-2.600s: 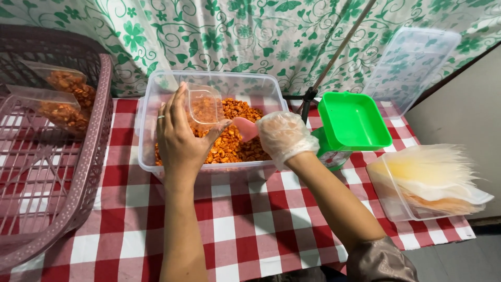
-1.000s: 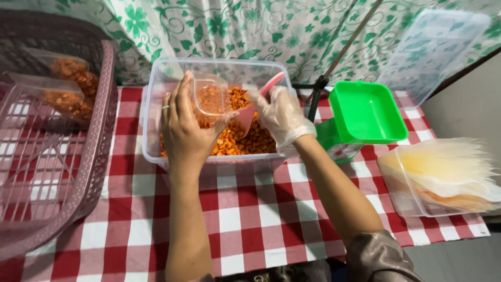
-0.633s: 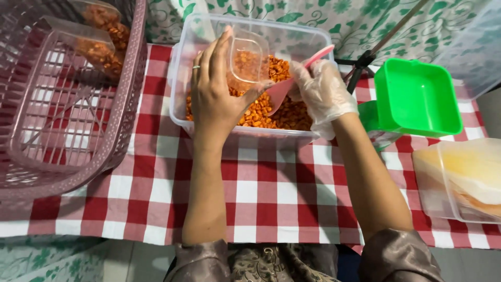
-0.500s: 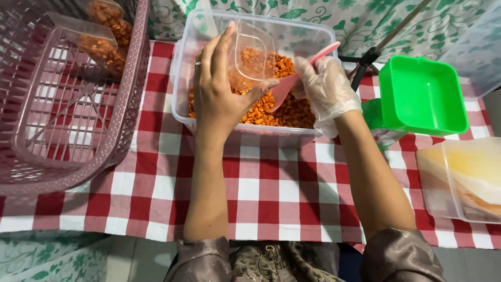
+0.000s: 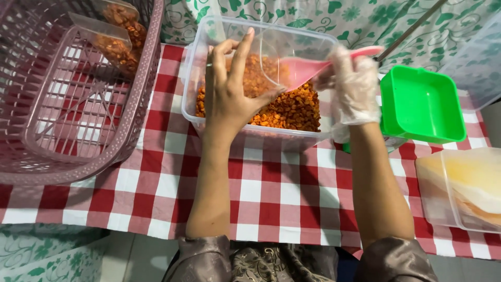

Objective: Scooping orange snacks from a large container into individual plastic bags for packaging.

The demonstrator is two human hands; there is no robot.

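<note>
The work surface is a table covered with a red-and-white checked cloth (image 5: pixel 271 193), backed by a green leaf-patterned curtain (image 5: pixel 360 21). All positions below are given relative to the clear plastic tub (image 5: pixel 209 112) at the centre of the cloth, which holds orange snack pieces (image 5: pixel 292 107). The left hand (image 5: pixel 229 94), bare, is raised over the tub with fingers spread fairly wide; thumb and fingertips pinch open the mouth of a small clear bag (image 5: pixel 284 52), held above the snack pieces. The right hand (image 5: pixel 352 86), in a thin transparent glove, is closed around the handle of a pink scoop (image 5: pixel 305 70), whose bowl points into the bag's mouth over the tub's right half. Risk assessment: the bag film is thin and held only at one side, so the opening could collapse or slip from the fingers, and pieces could then fall back into the tub or over its near wall onto the cloth; a tilted or overfilled scoop would likely have the same effect. Left of the tub stands a mauve slatted basket (image 5: pixel 78 151) containing filled bags (image 5: pixel 112 39). Right of the tub sits a green square tray (image 5: pixel 422 107); further right and nearer the person, a clear box of empty bags (image 5: pixel 464 190).
</note>
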